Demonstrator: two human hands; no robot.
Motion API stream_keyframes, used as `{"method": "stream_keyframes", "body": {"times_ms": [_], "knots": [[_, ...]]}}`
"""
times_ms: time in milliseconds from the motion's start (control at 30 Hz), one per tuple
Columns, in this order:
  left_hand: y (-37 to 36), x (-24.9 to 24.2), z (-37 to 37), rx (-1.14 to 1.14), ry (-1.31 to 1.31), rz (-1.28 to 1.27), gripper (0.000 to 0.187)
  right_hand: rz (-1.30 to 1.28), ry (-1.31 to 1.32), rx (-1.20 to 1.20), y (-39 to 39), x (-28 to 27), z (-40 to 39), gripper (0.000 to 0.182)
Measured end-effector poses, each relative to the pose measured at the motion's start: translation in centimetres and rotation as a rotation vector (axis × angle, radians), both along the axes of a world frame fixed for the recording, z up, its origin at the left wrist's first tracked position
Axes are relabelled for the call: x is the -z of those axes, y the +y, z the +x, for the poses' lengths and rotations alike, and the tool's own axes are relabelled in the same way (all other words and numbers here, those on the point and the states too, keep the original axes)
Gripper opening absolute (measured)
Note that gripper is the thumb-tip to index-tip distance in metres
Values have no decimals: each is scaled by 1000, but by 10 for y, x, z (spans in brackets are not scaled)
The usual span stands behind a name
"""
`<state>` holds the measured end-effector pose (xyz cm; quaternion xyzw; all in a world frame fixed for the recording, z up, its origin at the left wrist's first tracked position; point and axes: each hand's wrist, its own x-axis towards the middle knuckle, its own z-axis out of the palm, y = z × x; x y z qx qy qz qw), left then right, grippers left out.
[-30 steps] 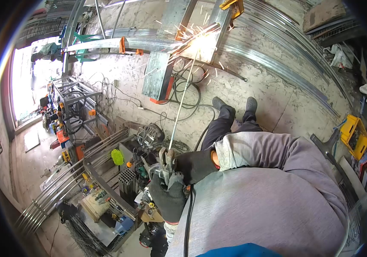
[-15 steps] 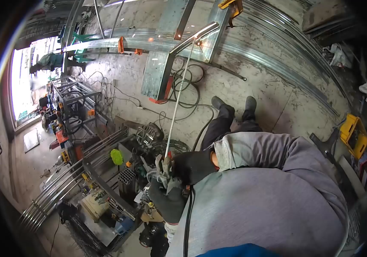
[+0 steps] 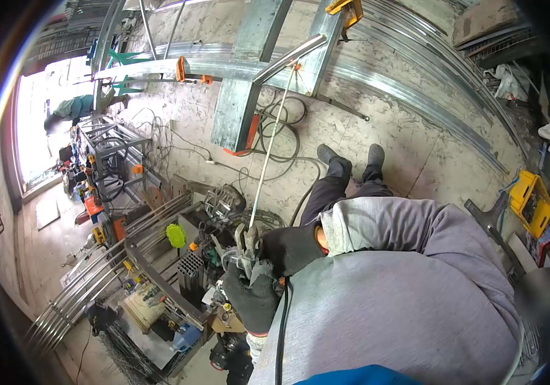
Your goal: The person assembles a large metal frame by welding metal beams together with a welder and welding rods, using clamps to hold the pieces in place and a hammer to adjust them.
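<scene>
My gloved right hand [image 3: 291, 249] and gloved left hand [image 3: 250, 296] are close together in front of my torso. Both are closed around a welding electrode holder [image 3: 247, 242], though the right fingers are mostly hidden. From its jaws a long pale welding rod [image 3: 268, 151] slants up and away. The rod's far tip meets an orange-glowing spot beside a short angled steel bar [image 3: 291, 58]. That bar lies against wide galvanized steel profiles [image 3: 235, 109] and a long steel rail [image 3: 207, 68]. A black cable [image 3: 281, 330] hangs below my hands.
Left of me stands a metal-framed bench [image 3: 166, 282] crowded with tools and tubes. Cables [image 3: 281, 141] coil on the floor before my feet. A yellow crate [image 3: 531, 204] sits at right. Another person [image 3: 76, 108] bends near the bright doorway.
The flying sparks and bright glare at the rod's tip have faded to a small orange glow. My hands have barely shifted. The other person by the doorway has changed posture.
</scene>
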<state>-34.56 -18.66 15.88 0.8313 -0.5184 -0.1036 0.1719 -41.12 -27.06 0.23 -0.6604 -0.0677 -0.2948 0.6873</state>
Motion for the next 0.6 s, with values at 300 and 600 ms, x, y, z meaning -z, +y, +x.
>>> {"method": "stream_keyframes", "body": {"times_ms": [300, 600], "knots": [[-7, -7, -5, -110, 231, 106, 48, 95, 415, -117, 11, 14, 4, 23], [13, -4, -1, -65, -27, 123, 58, -171, -322, 353, 14, 16, 12, 13]]}}
